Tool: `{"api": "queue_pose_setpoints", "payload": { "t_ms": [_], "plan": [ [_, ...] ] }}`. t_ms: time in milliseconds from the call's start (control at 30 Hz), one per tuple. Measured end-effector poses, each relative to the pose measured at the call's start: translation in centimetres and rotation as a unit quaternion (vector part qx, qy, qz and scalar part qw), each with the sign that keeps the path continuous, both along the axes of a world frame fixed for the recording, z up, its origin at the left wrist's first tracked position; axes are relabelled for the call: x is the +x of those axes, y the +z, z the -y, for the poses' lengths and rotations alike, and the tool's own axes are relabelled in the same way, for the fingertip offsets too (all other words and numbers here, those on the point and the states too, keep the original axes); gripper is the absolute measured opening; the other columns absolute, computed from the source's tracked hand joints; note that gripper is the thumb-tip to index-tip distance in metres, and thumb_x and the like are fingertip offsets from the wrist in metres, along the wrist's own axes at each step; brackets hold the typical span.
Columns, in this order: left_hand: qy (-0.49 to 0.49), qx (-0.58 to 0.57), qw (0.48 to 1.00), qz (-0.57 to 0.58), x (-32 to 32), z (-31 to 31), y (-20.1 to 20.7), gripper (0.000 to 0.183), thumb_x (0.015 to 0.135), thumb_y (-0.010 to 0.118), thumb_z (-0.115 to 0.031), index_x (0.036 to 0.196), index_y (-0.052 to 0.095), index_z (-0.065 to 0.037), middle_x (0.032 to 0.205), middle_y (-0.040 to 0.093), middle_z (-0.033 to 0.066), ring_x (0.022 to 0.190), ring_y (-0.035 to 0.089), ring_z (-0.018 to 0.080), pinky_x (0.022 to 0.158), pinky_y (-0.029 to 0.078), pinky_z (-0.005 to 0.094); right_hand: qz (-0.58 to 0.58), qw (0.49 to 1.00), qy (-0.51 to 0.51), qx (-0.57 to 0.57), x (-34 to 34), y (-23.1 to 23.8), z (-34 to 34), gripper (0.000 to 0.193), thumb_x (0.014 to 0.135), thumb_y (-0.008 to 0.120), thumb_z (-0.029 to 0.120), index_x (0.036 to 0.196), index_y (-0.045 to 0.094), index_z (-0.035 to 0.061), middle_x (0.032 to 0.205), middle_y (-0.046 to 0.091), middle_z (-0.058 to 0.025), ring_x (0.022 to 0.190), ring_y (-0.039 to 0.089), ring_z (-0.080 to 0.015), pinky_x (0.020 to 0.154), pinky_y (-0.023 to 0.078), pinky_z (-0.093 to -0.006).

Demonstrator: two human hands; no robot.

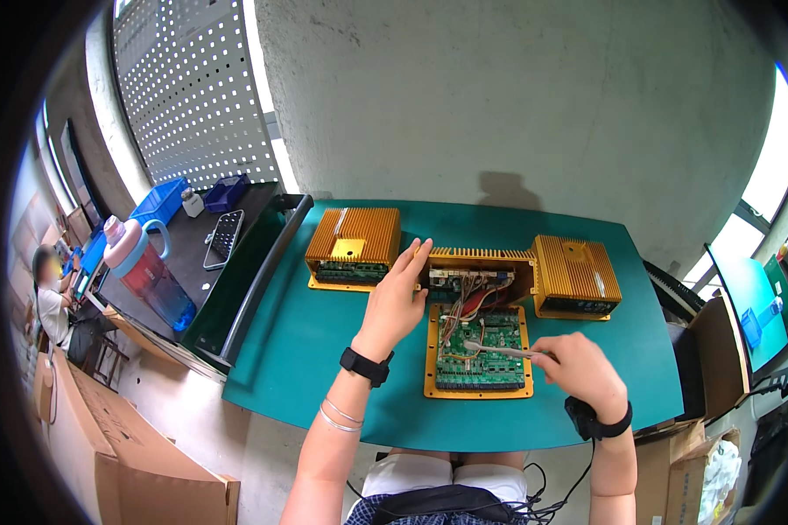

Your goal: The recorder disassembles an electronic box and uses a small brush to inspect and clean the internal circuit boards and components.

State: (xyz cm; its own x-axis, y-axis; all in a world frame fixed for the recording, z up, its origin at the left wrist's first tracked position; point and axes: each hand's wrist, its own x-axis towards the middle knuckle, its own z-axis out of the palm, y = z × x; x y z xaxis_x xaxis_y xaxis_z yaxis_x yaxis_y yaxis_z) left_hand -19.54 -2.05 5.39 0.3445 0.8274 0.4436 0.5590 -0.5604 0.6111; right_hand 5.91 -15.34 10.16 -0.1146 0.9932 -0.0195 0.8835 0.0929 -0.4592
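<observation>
View: I look down from the head camera at a teal table [324, 350] set against a grey concrete wall.
Left hand: my left hand [394, 297] lies flat, fingers straight and close together, fingertips touching the left end of the upright gold lid [477, 271] of the opened unit.
Right hand: my right hand [578, 367] is curled, fingers pinching the handle of a thin metal tool [499, 350]; its tip rests over the green circuit board [480, 343].
Opened unit: the board sits in a flat gold tray at the table's middle, just in front of me; red and white wires run from it up to the lid.
Closed units: one gold finned case [355, 245] lies left of my left hand, another [578, 276] touches the lid's right end.
Side bench: to the left, a dark bench holds a pink and blue jug [144, 271], a phone [223, 238] and blue bins [162, 201].
Surroundings: cardboard boxes [105, 455] stand lower left; another person sits far left.
</observation>
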Motion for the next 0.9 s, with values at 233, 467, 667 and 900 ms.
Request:
{"api": "queue_pose_setpoints", "payload": {
  "t_ms": [233,467,667,900],
  "plan": [
    [0.092,0.075,0.992,-0.047,1.7,0.2,-0.5,0.058,0.093,0.06,-0.023,0.142,0.039,0.001,0.15,0.034,0.0212,0.129,0.044,0.0396,0.104,0.041,0.0423,0.048,0.994,0.004,0.096,-1.3,4.6,-1.6,0.021,0.088,0.06,0.023,0.086,0.07,0.0046,0.074,0.066,-0.0172,0.071,0.063,-0.0356,0.067,0.051,-0.0427],
    [0.066,0.064,0.993,0.07,2.4,-0.8,-0.8,0.046,0.092,0.053,-0.003,0.137,0.044,0.004,0.148,0.039,0.021,0.131,0.043,0.0387,0.107,0.039,0.0396,-0.034,0.988,0.093,0.116,-0.3,3.1,-4.7,0.019,0.092,0.055,0.018,0.097,0.066,0.0034,0.081,0.067,-0.0167,0.075,0.063,-0.036,0.069,0.05,-0.0423],
    [0.045,0.0,0.995,0.094,2.2,-2.3,0.2,0.038,0.092,0.054,-0.002,0.13,0.053,0.002,0.138,0.052,0.0199,0.117,0.057,0.0352,0.097,0.047,0.0348,-0.162,0.972,0.084,0.151,-0.6,2.6,-6.2,0.014,0.089,0.06,0.011,0.1,0.065,0.004,0.084,0.067,-0.0163,0.075,0.064,-0.0341,0.068,0.05,-0.0379],
    [0.066,-0.121,0.988,0.067,1.8,-3.1,2.0,0.03,0.098,0.052,-0.015,0.123,0.06,0.0,0.101,0.067,0.0219,0.09,0.066,0.0282,0.08,0.05,0.0347,-0.152,0.972,0.091,0.153,-1.1,2.3,-7.7,0.01,0.088,0.063,0.012,0.095,0.063,0.0047,0.078,0.064,-0.0127,0.077,0.061,-0.0311,0.068,0.047,-0.0386]
  ]
}}
